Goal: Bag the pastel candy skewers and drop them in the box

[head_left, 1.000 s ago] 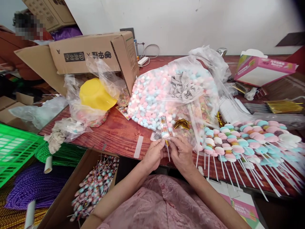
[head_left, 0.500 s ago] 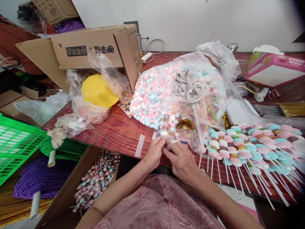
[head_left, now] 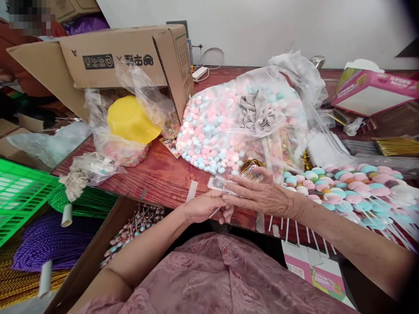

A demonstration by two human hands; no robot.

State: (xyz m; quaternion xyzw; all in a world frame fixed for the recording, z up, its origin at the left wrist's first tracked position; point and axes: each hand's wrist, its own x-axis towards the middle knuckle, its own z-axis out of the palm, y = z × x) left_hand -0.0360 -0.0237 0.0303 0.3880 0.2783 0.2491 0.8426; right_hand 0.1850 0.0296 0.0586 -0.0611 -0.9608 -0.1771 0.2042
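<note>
My left hand (head_left: 207,206) is closed, with a thin white lollipop stick (head_left: 214,213) showing at its fingers. My right hand (head_left: 257,192) lies across in front of it, fingers stretched and apart, the fingertips at the left hand. Beyond the right thumb shows a bit of clear wrapper (head_left: 253,170), seemingly the top of the wrapped candy; its middle is hidden. A white printed card (head_left: 216,182) lies just past my hands. Behind stands a large clear bag of pink, white and blue marshmallow candies (head_left: 209,126). Several marshmallow skewers (head_left: 355,189) lie to the right.
A cardboard box (head_left: 124,56) and a yellow bowl-like thing (head_left: 131,120) stand at the left back. Below left are a green basket (head_left: 26,196), purple twisted cords (head_left: 55,244) and a box of wrapped lollipops (head_left: 131,235). A pink carton (head_left: 376,89) sits at right. Another person is at far left.
The wrapped lollipop, upright before, now leans right, mostly behind my right hand. My right hand's fingers have gone from curled to stretched out across the left. The view has shifted slightly.
</note>
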